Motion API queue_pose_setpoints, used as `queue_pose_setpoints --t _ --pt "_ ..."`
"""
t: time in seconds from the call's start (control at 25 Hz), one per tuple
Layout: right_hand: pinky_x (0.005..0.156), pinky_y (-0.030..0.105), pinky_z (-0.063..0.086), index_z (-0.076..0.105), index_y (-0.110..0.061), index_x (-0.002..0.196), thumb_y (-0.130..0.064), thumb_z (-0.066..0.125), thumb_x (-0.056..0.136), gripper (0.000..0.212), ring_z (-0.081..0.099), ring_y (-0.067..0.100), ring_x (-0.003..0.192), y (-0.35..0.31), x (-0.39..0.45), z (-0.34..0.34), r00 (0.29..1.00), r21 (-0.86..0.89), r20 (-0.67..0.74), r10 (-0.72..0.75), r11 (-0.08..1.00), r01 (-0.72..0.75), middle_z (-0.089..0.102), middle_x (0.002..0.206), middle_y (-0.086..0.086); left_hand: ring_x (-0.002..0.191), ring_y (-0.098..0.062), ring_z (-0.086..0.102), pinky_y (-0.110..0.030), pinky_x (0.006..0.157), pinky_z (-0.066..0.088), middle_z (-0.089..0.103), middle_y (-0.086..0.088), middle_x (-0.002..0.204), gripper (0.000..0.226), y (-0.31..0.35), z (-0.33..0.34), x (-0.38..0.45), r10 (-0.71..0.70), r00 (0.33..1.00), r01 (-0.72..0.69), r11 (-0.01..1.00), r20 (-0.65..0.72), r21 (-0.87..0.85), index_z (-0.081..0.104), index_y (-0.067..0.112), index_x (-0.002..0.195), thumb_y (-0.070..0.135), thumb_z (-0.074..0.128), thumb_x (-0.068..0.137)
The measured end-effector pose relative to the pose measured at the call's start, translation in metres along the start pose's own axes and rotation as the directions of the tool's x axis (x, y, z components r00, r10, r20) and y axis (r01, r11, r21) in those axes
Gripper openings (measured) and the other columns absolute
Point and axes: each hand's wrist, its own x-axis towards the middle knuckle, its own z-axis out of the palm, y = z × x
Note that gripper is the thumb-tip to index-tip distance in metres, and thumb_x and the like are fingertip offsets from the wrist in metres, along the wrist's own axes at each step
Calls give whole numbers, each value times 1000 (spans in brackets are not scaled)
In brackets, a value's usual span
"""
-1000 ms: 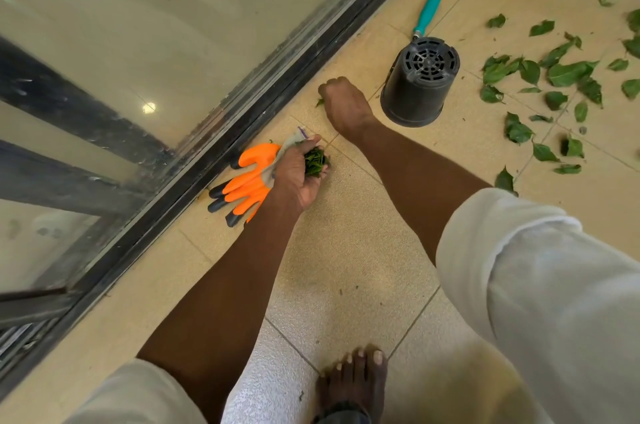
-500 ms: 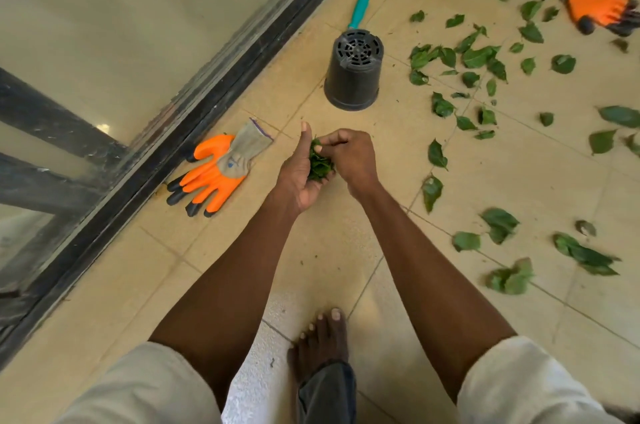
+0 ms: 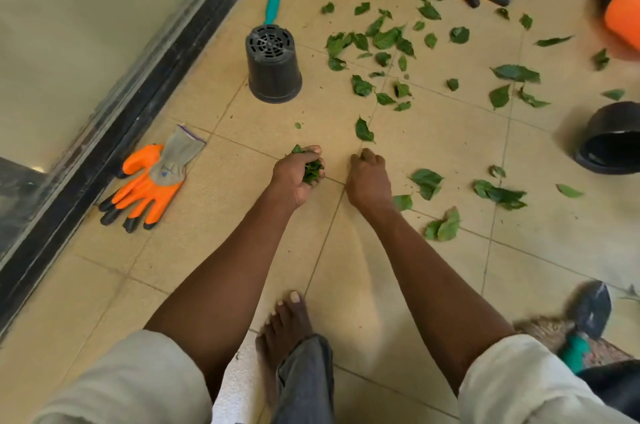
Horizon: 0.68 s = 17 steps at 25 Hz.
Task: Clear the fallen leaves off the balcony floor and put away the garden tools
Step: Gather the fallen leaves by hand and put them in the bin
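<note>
left hand (image 3: 294,174): leaf wad (image 3: 312,170) gripped | right hand (image 3: 369,177): fingers curled, contents not discernible | loose leaf (image 3: 363,130) just beyond right hand on floor (image 3: 433,139)

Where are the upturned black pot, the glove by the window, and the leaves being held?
Pot (image 3: 273,77): head view, on its side wall.
Glove (image 3: 149,184): head view, on its orange palm.
Held leaves (image 3: 312,170): head view, on the bunch inside the left hand (image 3: 294,177).
</note>
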Motion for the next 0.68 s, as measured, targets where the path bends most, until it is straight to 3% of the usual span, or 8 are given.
queue_pose_setpoints --t 0.08,0.2,0.32,0.48,0.56,0.68 --pt "91 40 47 58 -2 122 3 43 91 35 43 32 118 10 -8 5 995 -66 -26 -93 994 91 50 130 16 52 -15 52 -19 43 42 56 -8 69 12 -6 12 0 -8 1000 8 1000 11 14 60 12 85 4 58 94" --pt "84 40 46 56 -1 122 9 42 88 38 48 33 109 22 -5 1 989 -14 -102 -110 994 109 55 119 19 57 -16 52 -19 43 44 56 -8 71 11 -12 23 0 -14 1000 14 1000 7 14 61 11 85 3 59 93" --pt "80 37 45 64 2 109 9 45 88 29 49 32 104 33 -1 -6 981 -62 -118 -151 988 144 55 113 20 58 -15 54 -21 47 45 57 -8 71 10 -14 30 2 -15 1000 15 1000 -5 19 61 10 87 3 59 93" --pt "92 37 45 72 -4 101 5 53 88 24 52 31 109 31 49 -25 966 83 -229 -118 987 140 56 121 16 58 -16 55 -23 50 45 59 -9 70 9 -9 34 5 -2 1000 2 1000 -12 -11 63 8 88 1 59 92" --pt "94 35 48 76 -9 93 6 56 84 27 55 28 116 23 79 -32 985 265 -169 -21 962 66 55 133 13 56 -16 55 -24 53 43 59 -9 69 10 -7 31 8 0 1000 0 1000 -31 -24 63 8 86 1 59 92" --pt "82 32 53 75 -9 95 7 48 85 32 65 27 99 22 85 -22 999 292 -9 43 956 -38 68 111 14 52 -16 55 -25 57 38 59 -8 70 9 -5 25 12 0 999 -2 999 -47 -37 64 10 87 3 60 92"
